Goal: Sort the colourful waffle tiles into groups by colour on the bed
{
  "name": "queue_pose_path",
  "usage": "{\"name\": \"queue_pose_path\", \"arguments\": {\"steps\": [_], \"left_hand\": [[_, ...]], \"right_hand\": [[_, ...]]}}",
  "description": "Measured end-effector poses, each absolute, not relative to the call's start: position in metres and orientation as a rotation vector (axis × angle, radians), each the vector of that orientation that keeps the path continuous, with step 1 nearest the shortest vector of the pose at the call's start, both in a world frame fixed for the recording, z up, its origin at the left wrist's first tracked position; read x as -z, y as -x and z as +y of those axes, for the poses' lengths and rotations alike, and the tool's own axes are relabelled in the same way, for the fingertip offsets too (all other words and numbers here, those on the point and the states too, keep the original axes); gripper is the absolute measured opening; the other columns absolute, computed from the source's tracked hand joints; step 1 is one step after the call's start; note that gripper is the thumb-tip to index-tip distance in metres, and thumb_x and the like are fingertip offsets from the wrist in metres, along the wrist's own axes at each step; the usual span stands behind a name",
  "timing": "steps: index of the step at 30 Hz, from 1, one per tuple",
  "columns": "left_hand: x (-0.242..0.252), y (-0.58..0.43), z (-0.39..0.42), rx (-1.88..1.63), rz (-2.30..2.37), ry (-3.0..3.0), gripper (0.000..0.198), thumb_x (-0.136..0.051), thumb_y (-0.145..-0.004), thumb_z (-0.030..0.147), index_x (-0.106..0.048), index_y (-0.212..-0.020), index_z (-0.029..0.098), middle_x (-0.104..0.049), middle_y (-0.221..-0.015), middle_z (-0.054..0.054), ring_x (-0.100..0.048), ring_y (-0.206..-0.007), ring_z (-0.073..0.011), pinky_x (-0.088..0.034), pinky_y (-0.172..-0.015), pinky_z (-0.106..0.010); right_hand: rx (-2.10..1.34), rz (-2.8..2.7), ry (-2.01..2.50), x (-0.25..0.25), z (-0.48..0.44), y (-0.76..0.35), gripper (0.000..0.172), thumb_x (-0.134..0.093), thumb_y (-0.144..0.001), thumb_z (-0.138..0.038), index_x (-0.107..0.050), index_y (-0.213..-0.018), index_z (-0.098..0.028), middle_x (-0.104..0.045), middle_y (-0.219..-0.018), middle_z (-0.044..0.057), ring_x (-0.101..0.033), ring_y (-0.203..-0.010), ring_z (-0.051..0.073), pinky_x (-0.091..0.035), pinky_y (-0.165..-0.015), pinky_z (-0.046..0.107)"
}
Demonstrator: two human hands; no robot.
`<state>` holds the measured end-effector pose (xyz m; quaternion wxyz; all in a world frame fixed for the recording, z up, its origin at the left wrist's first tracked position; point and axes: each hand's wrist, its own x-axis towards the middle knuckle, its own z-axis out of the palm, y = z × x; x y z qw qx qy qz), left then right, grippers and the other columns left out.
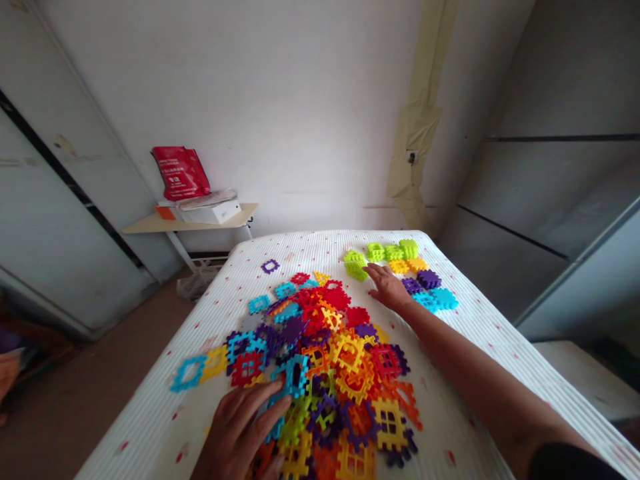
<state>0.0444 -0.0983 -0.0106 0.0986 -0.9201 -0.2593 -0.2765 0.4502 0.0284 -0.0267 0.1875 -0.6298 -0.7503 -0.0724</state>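
Observation:
My right hand reaches over the far right of the table, fingers stretched out and touching or just beside a lime green stack of interlocking plastic tiles. Low in the view, my left hand lies at the near left of a mixed pile of notched tiles. Its fingers are apart, and their tips are close to a light blue tile that stands tilted on the pile. I see nothing gripped in either hand. Some of the pile's near side is hidden behind my left hand.
Sorted stacks stand at the far right: lime green tiles, yellow tiles, purple tiles and light blue tiles. A lone purple frame tile lies far left. Behind, a side table carries a red bag and a white box.

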Motion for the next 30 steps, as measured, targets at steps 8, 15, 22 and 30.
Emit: {"name": "queue_pose_path", "arguments": {"steps": [8,15,22,30], "left_hand": [[-0.006,-0.038,-0.061,1.209,-1.097,2.665,0.04,-0.053,-0.08,0.027,-0.053,-0.12,0.024,-0.053,-0.123,-0.006,-0.05,-0.113,-0.0224,-0.039,-0.096,-0.034],[0.002,-0.045,-0.032,1.27,-1.048,2.649,0.037,-0.055,-0.079,0.025,-0.055,-0.116,0.024,-0.055,-0.12,-0.006,-0.052,-0.109,-0.022,-0.041,-0.094,-0.033],[0.01,-0.045,-0.034,1.29,-1.154,2.643,0.035,-0.055,-0.08,0.028,-0.057,-0.115,0.025,-0.056,-0.12,-0.005,-0.053,-0.109,-0.0209,-0.042,-0.094,-0.032],[0.012,-0.045,-0.031,1.302,-1.141,2.658,0.034,-0.055,-0.08,0.029,-0.057,-0.114,0.025,-0.056,-0.119,-0.006,-0.054,-0.107,-0.0203,-0.043,-0.093,-0.031]], "right_hand": [[0.135,-2.191,1.835,0.028,0.081,-0.456,0.061,-0.06,-0.071,-0.022,-0.048,-0.13,-0.013,-0.048,-0.135,0.013,-0.045,-0.12,0.025,-0.035,-0.101,0.036],[0.253,-2.335,1.77,0.022,0.091,-0.46,0.054,-0.058,-0.076,-0.031,-0.051,-0.127,-0.014,-0.057,-0.124,0.011,-0.048,-0.111,0.026,-0.038,-0.094,0.036],[0.327,-2.343,1.754,0.016,0.101,-0.459,0.041,-0.048,-0.086,-0.035,-0.055,-0.12,-0.014,-0.062,-0.108,0.012,-0.049,-0.105,0.025,-0.039,-0.088,0.036],[0.428,-2.281,1.873,0.022,0.101,-0.447,0.039,-0.041,-0.089,-0.028,-0.051,-0.123,-0.013,-0.06,-0.11,0.013,-0.049,-0.105,0.025,-0.039,-0.092,0.036]]}}
